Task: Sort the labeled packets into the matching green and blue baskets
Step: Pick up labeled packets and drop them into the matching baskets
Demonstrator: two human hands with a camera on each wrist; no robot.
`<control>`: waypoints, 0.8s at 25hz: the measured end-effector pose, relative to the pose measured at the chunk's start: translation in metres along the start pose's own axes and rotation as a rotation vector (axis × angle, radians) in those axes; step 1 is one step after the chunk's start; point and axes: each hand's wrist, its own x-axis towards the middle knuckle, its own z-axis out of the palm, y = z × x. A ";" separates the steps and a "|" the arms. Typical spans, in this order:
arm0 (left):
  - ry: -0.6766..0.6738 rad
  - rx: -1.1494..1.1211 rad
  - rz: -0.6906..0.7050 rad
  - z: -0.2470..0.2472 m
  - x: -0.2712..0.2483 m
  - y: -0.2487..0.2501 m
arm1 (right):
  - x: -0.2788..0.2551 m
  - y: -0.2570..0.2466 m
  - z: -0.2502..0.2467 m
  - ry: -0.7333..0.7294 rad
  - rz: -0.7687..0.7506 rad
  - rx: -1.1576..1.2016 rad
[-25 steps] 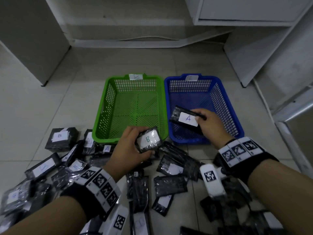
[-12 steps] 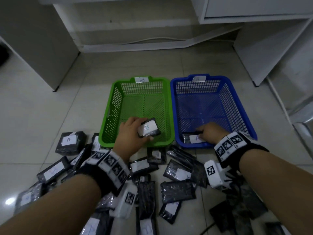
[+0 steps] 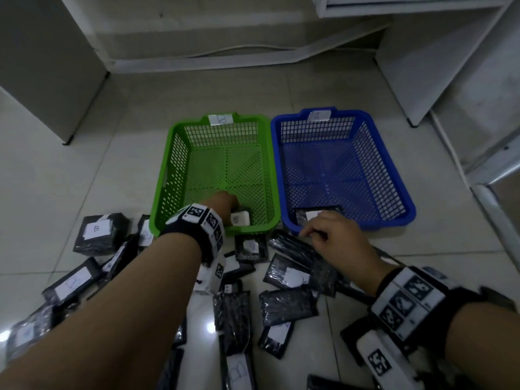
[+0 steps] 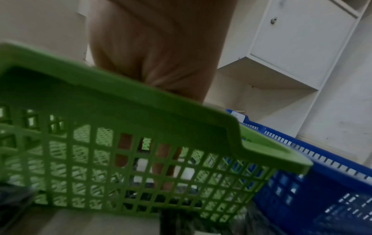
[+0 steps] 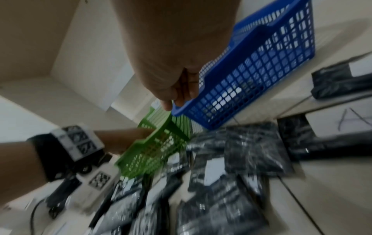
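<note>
The green basket [image 3: 168, 164] and the blue basket [image 3: 394, 175] stand side by side on the tiled floor, each with a white tag on its far rim. My left hand [image 3: 233, 209] reaches over the green basket's near wall and holds the B packet [image 3: 241, 219] down at the near right corner. In the left wrist view its fingers [image 4: 163, 159] show through the green mesh [image 4: 141, 103] on that packet [image 4: 187, 173]. A packet labeled A [image 3: 315, 214] lies inside the blue basket's near left corner. My right hand [image 3: 309, 233] hovers just in front of that corner, loosely curled and holding nothing.
Several black packets with white labels [image 3: 284, 305] lie scattered on the floor in front of the baskets, one marked B [image 3: 98, 230] at the left. White cabinets [image 3: 450, 66] and a grey one [image 3: 50, 66] stand behind, and a cable [image 3: 253, 49] runs along the wall.
My left hand lowered the B packet into the green basket's near corner. My right hand let go of the A packet in the blue basket and drew back over the front rim.
</note>
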 end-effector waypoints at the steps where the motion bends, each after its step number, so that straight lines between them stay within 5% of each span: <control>1: -0.015 -0.002 -0.003 0.001 0.000 -0.001 | -0.004 -0.002 0.005 -0.026 -0.016 0.015; 6: 0.160 -0.310 -0.034 0.004 -0.040 -0.011 | -0.001 -0.011 0.039 -0.228 -0.018 -0.020; 8: 0.413 -0.460 0.038 0.017 -0.073 -0.015 | 0.007 -0.016 0.057 -0.335 -0.096 -0.092; 11: 0.750 -0.514 0.172 0.042 -0.122 -0.022 | 0.024 -0.023 0.085 -0.472 -0.427 -0.394; 14: 0.712 -0.513 0.219 0.068 -0.145 -0.032 | 0.037 -0.028 0.103 -0.551 -0.513 -0.680; 20: 0.492 -0.369 0.210 0.099 -0.151 -0.040 | 0.044 -0.040 0.104 -0.466 -0.599 -0.831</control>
